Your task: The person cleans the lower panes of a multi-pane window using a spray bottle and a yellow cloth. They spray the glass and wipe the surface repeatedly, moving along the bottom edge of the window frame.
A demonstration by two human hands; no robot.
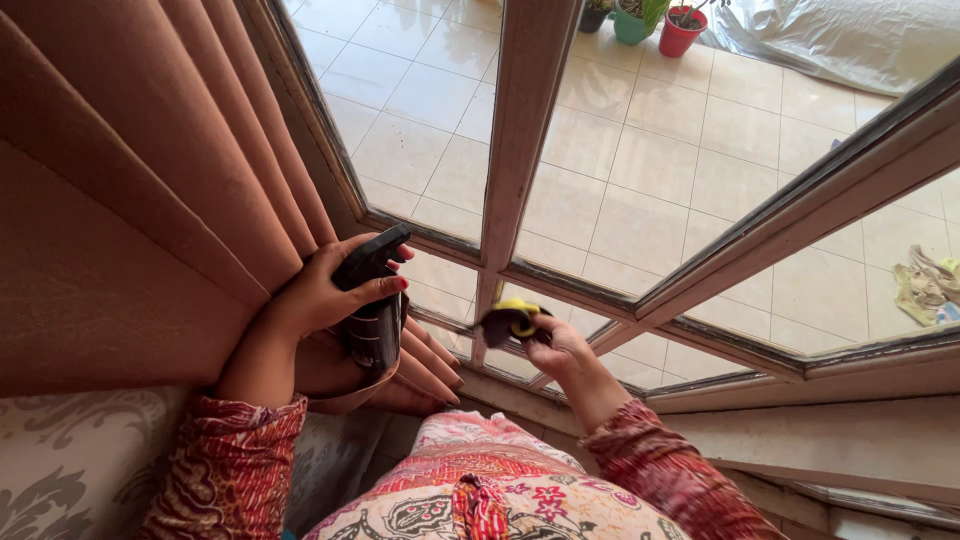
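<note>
Patterned sleeves nearest; left hand (pixel 325 295) closed around a black spray bottle (pixel 372 305) beside the window frame (pixel 520 150), right hand (pixel 560 350) pinching a dark cloth with yellow patch (pixel 512 320) against that frame's lower rail, wiping apparently unfinished.

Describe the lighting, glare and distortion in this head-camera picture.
Head view: daylight through the window frame lights the tiled floor outside brightly with soft glare; the curtain indoors is dimmer. Wide-angle distortion bows the frame bars. The left hand on the dark object and the right hand with the cloth are reasonably sharp.
</note>
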